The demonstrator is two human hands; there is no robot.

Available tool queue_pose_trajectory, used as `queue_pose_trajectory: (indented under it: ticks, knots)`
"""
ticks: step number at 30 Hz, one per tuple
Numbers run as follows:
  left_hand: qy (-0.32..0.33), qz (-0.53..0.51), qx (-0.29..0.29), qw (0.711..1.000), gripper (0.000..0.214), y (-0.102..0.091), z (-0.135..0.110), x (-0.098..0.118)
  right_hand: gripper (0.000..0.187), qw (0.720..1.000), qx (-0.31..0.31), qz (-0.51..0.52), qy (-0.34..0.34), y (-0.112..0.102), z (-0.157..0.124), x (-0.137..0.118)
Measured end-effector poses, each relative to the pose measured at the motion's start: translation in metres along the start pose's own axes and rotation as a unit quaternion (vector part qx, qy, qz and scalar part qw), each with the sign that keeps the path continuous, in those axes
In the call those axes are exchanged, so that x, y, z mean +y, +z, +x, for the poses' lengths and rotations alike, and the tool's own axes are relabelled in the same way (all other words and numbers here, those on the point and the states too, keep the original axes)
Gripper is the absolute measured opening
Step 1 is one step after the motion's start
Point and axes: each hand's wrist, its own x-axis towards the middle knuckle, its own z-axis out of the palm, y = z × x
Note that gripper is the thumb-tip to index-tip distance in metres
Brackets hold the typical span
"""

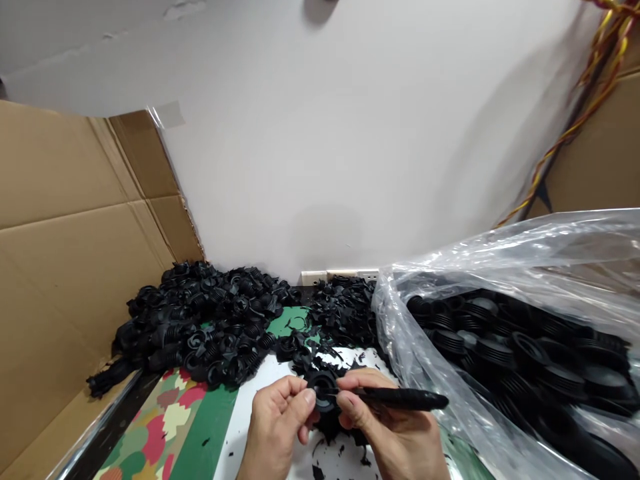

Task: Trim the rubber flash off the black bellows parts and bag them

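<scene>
My left hand (280,423) pinches the rim of a round black rubber bellows part (323,385) between thumb and fingers. In my right hand (395,427) is a slim black-handled knife (400,398), its handle pointing right. The knife's thin tip reaches the opening of the part, and my right fingertips are close to the part's right side. Dark rubber scraps (333,427) lie below the part on a white sheet (295,463). The underside of the part is hidden by my fingers.
A heap of black ribbed rubber parts (200,320) lies at the left, beside a cardboard box (75,220). Black trimmings (345,307) are piled near a wall socket strip (315,277). At the right, a clear plastic bag (400,327) contains more ribbed parts (500,353). Twisted cables (580,130) hang at upper right.
</scene>
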Motion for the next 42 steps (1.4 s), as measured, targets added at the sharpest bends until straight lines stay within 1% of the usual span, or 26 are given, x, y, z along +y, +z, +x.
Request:
queue_pose_trajectory:
  ticks: [3,6,10,13,15,17,19,22,24,26,29,31,34,36,37,39,40,42]
  knots:
    - [0.005,0.012,0.003,1.0,0.033,0.0,0.0,0.0,0.015,0.998,-0.015,-0.002,-0.061,0.0,0.0,0.002]
    - [0.01,0.023,0.009,1.0,0.033,0.0,0.0,-0.001,0.01,0.994,-0.043,-0.016,-0.1,-0.001,0.0,0.003]
    - [0.023,0.038,0.016,0.999,0.032,0.001,-0.002,0.0,0.005,0.99,-0.063,-0.03,-0.122,-0.001,0.001,0.002]
    - [0.023,0.048,0.019,0.998,0.031,0.003,-0.003,0.003,0.01,0.987,-0.071,-0.043,-0.136,0.0,0.001,0.0]
    - [0.019,0.05,0.019,0.998,0.032,0.004,-0.004,0.003,0.014,0.988,-0.067,-0.047,-0.134,0.0,0.0,-0.002]
    - [0.012,0.047,0.019,0.999,0.033,0.005,-0.003,0.002,0.015,0.992,-0.048,-0.039,-0.106,0.001,-0.001,-0.005]
    - [0.005,0.04,0.022,0.999,0.033,0.004,-0.002,0.001,0.016,0.998,-0.021,-0.032,-0.052,0.0,-0.001,-0.008]
    - [-0.002,0.028,0.03,0.999,0.032,0.002,0.0,-0.001,0.024,0.999,0.014,-0.018,0.023,-0.005,0.003,-0.011]
    - [-0.006,0.024,0.028,0.999,0.031,0.0,0.001,-0.002,0.028,0.998,0.039,-0.012,0.043,-0.011,0.008,-0.013]
    - [-0.012,0.023,0.019,0.999,0.031,-0.001,0.002,-0.003,0.032,0.998,0.05,-0.009,0.04,-0.017,0.014,-0.013]
    - [-0.01,0.017,0.021,1.0,0.031,0.0,0.002,-0.003,0.031,0.999,0.022,0.006,0.033,-0.021,0.019,-0.015]
    - [-0.003,0.015,0.033,0.999,0.03,0.001,0.001,-0.002,0.029,0.999,0.004,-0.004,0.048,-0.019,0.017,-0.016]
    - [0.002,0.019,0.034,0.999,0.03,0.003,0.0,-0.001,0.027,0.997,-0.012,-0.071,0.041,-0.011,0.01,-0.017]
    - [0.004,0.017,0.026,1.0,0.029,0.004,-0.001,0.001,0.028,0.992,-0.051,-0.111,0.036,-0.006,0.008,-0.016]
    - [0.005,0.014,0.021,1.0,0.029,0.005,-0.001,0.002,0.029,0.988,-0.085,-0.119,0.051,-0.004,0.007,-0.014]
    - [0.006,0.007,0.016,1.0,0.029,0.006,-0.002,0.003,0.034,0.978,-0.149,-0.103,0.104,-0.002,0.009,-0.008]
    - [0.005,0.004,0.015,1.0,0.029,0.006,-0.002,0.003,0.037,0.974,-0.167,-0.081,0.129,-0.001,0.009,-0.005]
    - [0.001,0.001,0.018,1.0,0.029,0.007,-0.002,0.003,0.042,0.972,-0.166,-0.027,0.167,0.0,0.01,0.001]
